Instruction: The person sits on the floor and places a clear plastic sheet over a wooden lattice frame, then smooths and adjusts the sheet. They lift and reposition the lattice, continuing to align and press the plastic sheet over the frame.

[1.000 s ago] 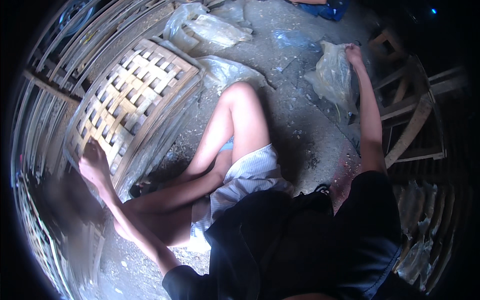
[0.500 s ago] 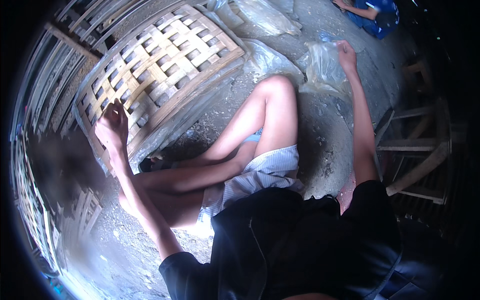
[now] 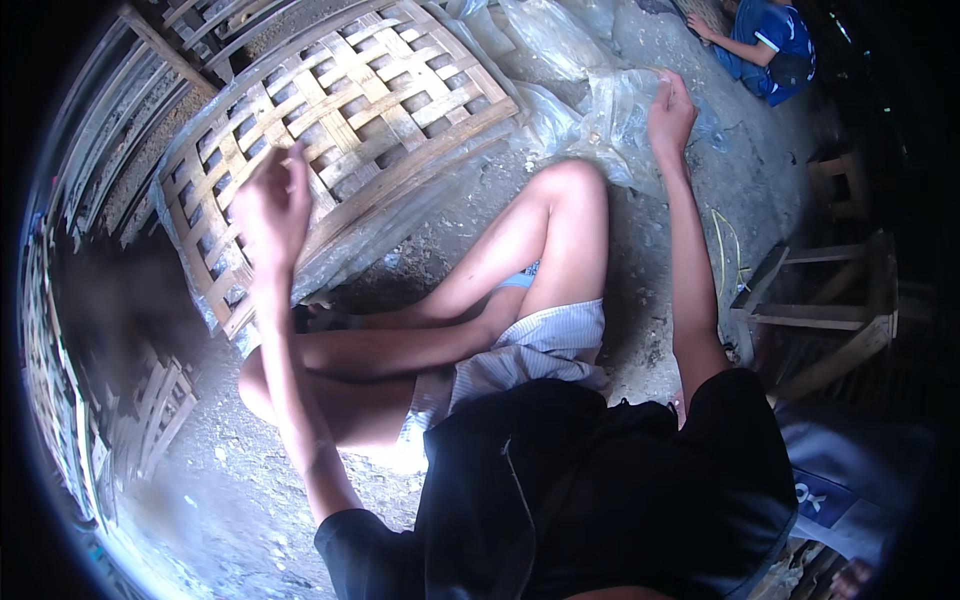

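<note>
My left hand is raised over the near left part of a woven bamboo panel. Its fingers look curled together but are blurred, and what they hold, if anything, is hidden. Beyond my raised knee, my right hand is closed at the edge of a crumpled clear plastic sheet, apparently pinching it. The panel has a flat open weave in a wooden frame and lies on more clear plastic showing along its edge.
My bent legs rest on the rough grey floor. Slatted bamboo lines the left. A wooden stand is at the right. Another person in blue sits at the far right. Dark blue cloth lies beside me.
My left hand has moved up and right over the panel. My right hand has shifted slightly left, and the plastic near it has changed shape. The view has also shifted a little.
</note>
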Motion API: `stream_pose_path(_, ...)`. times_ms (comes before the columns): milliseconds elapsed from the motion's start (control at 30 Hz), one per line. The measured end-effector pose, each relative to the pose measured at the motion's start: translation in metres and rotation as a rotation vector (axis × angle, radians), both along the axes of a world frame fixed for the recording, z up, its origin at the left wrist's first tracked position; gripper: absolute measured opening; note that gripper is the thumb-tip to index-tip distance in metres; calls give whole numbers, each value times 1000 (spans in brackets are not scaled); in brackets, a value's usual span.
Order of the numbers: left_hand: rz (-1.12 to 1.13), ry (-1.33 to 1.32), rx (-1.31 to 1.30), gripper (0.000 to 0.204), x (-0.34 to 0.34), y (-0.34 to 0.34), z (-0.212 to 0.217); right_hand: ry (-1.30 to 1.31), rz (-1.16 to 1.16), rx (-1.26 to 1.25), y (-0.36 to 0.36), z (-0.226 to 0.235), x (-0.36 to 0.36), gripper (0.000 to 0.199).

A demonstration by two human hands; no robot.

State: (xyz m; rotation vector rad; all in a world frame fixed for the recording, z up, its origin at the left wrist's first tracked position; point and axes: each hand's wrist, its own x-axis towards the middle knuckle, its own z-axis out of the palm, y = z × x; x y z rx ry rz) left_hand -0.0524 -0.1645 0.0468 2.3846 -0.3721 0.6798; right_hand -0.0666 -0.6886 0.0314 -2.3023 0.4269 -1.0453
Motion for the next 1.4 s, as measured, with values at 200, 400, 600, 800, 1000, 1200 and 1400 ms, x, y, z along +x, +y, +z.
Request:
stream_pose_path(200,-466,445,-198,38,12,-200,22,-116,6,-54,22,-8,-3,27)
stream_pose_path(400,-183,588,-549,57,53,-356,-30,-104,96,-61,44,4,3,27)
stream_pose_path(600,-93,669,-685,33,40,-368,-53,-155,-46,92,-24,-24,-25,29)
stream_pose_path(800,56,717,-1024,20,53,-382,-101,-160,-203,150,-85,-45,-23,29)
stream_pose_path(1000,-151,921,-1037,20,44,-412,-127,-32,-99,263,-179,-60,-35,28)
stream_pose_path(1200,-234,850,-695,35,15,-440,-110,257,56,114,-218,-54,-62,29)
stream_pose_path(1400,-502,773,-300,72,-31,-465,-94,232,16,596,-167,-17,-71,25)
